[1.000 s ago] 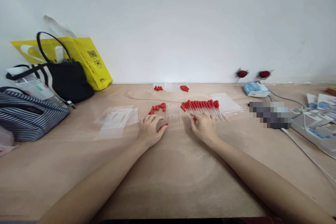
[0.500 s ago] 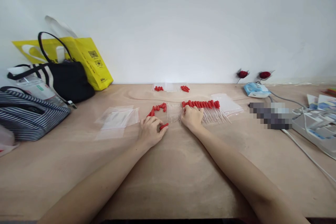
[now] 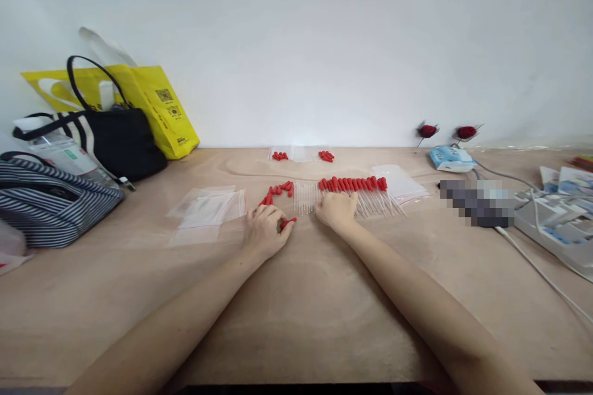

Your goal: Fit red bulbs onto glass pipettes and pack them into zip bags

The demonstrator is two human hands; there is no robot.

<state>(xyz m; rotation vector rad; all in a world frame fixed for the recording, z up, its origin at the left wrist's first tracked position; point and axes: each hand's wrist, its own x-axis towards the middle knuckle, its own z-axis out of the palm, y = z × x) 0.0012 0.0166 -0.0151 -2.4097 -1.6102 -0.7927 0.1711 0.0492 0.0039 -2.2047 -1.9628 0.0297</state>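
My left hand (image 3: pixel 267 229) rests on the table with curled fingers. A small red bulb-shaped piece (image 3: pixel 288 222) shows between its thumb and fingers. Just beyond it lie several loose red pieces (image 3: pixel 277 189). Bare thin white sticks (image 3: pixel 304 199) lie side by side between my hands. To their right is a row of white sticks with red tips (image 3: pixel 354 184), their lower ends fanned out. My right hand (image 3: pixel 337 208) is closed at the left end of this row, seemingly on a red-tipped stick; its fingers hide the stick's shaft.
Clear plastic bags (image 3: pixel 206 213) lie on the left, another bag (image 3: pixel 401 183) on the right. Two small red heaps (image 3: pixel 280 155) lie by the wall. Handbags (image 3: pixel 125 142) and a yellow bag (image 3: pixel 173 117) stand left. Right are a tissue pack (image 3: pixel 451 159), cables and a power strip (image 3: pixel 551 222).
My right hand has shifted slightly left and toward me, and the leftmost red tip has moved a little left. My left hand has barely moved, its thumb drawing slightly inward.
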